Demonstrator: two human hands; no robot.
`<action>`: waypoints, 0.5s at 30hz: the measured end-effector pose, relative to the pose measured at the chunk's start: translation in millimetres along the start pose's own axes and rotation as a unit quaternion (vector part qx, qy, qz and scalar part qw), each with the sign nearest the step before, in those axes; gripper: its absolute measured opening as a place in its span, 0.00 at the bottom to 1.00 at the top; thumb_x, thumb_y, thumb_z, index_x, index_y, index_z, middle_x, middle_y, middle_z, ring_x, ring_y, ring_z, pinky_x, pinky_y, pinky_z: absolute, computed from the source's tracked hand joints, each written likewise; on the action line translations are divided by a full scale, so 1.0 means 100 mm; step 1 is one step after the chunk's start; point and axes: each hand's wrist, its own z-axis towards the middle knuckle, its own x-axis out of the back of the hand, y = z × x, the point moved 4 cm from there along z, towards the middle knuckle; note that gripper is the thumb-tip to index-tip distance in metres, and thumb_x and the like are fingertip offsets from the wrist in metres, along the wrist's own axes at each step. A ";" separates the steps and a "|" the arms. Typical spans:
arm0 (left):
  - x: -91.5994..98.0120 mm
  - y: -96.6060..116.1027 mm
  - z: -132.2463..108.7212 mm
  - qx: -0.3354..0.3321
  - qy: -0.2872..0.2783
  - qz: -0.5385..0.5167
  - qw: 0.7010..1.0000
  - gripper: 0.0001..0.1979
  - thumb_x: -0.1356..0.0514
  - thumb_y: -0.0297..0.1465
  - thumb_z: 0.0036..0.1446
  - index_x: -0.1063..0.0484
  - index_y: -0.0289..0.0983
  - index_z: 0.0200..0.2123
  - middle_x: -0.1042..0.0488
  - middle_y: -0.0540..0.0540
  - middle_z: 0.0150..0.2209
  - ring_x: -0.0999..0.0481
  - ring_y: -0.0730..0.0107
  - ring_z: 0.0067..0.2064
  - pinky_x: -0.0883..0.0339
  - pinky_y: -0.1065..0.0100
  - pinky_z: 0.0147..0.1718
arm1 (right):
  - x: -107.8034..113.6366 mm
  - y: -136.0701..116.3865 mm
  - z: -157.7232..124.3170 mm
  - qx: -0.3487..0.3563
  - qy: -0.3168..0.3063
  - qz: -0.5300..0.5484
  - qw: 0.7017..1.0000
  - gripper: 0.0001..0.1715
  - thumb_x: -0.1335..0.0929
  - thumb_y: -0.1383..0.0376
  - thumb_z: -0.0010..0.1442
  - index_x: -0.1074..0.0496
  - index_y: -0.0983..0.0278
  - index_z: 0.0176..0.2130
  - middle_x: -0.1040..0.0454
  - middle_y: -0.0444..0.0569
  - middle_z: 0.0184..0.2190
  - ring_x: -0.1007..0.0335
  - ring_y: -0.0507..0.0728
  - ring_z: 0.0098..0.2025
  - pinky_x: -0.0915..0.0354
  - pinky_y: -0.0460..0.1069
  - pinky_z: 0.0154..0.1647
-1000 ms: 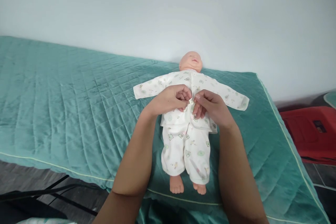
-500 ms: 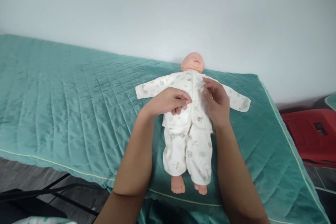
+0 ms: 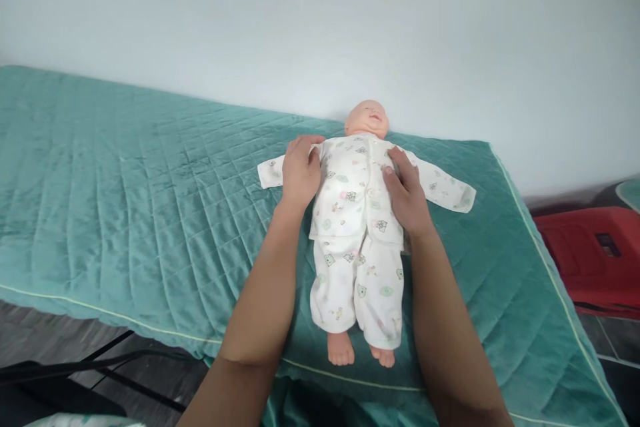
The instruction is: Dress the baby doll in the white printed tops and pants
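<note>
A baby doll [image 3: 367,119] lies on its back with its head toward the wall and bare feet toward me. It wears a white printed pyjama top [image 3: 345,190] with a front opening down the middle, and matching trousers [image 3: 380,287]. My left hand [image 3: 303,170] rests at the doll's shoulder and sleeve on the left side, fingers stretched out. On the other side of the chest, my right hand [image 3: 407,190] lies against the top with fingers extended and thumb apart. Neither hand grips anything. Both sleeves spread outward, partly covered by my hands.
A green quilted cover [image 3: 150,200] with pale piping spreads under the doll. A pale wall [image 3: 250,27] stands behind it. To the right, beyond the cover's edge, is a red plastic object [image 3: 595,253]. Dark thin bars [image 3: 110,367] show at the lower left.
My left hand has left the front opening and moved up and left to the doll's shoulder, its fingers unfolding. My right hand has flattened and shifted slightly. The top's front now shows more.
</note>
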 end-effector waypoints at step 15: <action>0.52 -0.69 -0.33 0.068 -0.028 0.301 0.951 0.24 0.54 0.32 0.69 0.33 0.31 0.63 0.31 0.30 0.63 0.34 0.45 0.65 0.45 0.41 0.65 | 0.84 0.89 -0.29 -0.116 0.035 -0.357 0.926 0.38 0.44 0.50 0.70 0.44 0.66 0.71 0.47 0.61 0.73 0.53 0.70 0.74 0.59 0.74 0.71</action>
